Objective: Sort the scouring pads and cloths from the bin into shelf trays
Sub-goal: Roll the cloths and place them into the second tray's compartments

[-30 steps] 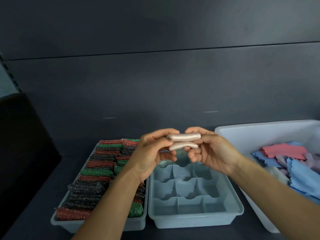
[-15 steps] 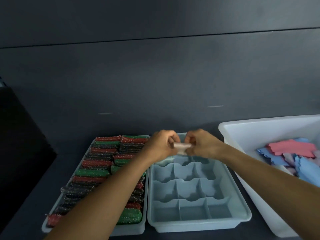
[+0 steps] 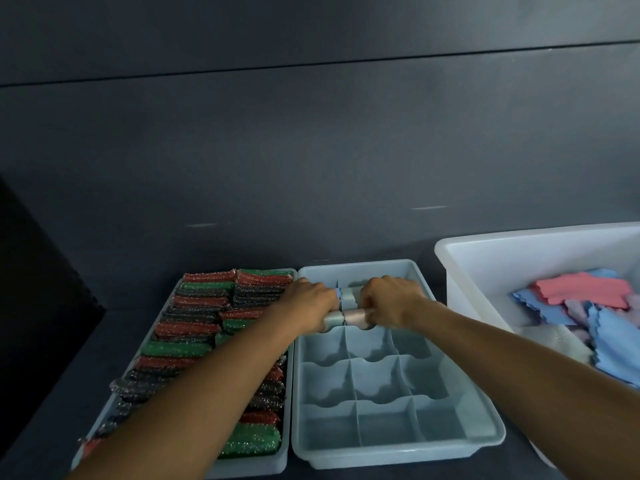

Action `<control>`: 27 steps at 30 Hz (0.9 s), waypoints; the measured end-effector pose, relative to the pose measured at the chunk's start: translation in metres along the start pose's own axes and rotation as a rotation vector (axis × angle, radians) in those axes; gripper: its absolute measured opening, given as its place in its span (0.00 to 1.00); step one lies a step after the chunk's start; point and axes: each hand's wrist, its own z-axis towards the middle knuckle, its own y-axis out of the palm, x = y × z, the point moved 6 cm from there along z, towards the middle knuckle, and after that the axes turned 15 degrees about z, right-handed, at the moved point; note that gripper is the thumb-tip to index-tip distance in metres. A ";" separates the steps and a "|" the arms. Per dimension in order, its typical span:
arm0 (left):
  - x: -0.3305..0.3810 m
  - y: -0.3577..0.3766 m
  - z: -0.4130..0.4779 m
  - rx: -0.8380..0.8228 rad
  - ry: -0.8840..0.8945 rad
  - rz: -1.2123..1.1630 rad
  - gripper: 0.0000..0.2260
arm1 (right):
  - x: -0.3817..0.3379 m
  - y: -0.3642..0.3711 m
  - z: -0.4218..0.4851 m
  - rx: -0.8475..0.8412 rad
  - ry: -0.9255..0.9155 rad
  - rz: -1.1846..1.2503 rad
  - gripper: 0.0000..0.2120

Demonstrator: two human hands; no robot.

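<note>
Since loose rolls would likely spring open, we curl our left hand (image 3: 308, 303) and right hand (image 3: 391, 301) round the rolled cloths (image 3: 356, 317), pressing them into the far row of the divided tray (image 3: 398, 455). Its cells should hold them.

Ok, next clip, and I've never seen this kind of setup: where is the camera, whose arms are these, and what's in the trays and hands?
No robot here: a person works with bare hands, and the single picture comes from a camera worn on their head, looking forward and down. Left to right stand a tray packed with red, green and black scouring pads, a divided tray, and a white bin holding pink and blue cloths. The left hand and right hand both grip rolled cloths, holding them down at the divided tray's far compartments.
</note>
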 end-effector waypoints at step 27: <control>0.117 -0.098 -0.017 0.368 -0.073 -1.129 0.09 | 0.200 -0.045 -0.104 -0.198 0.239 0.001 0.07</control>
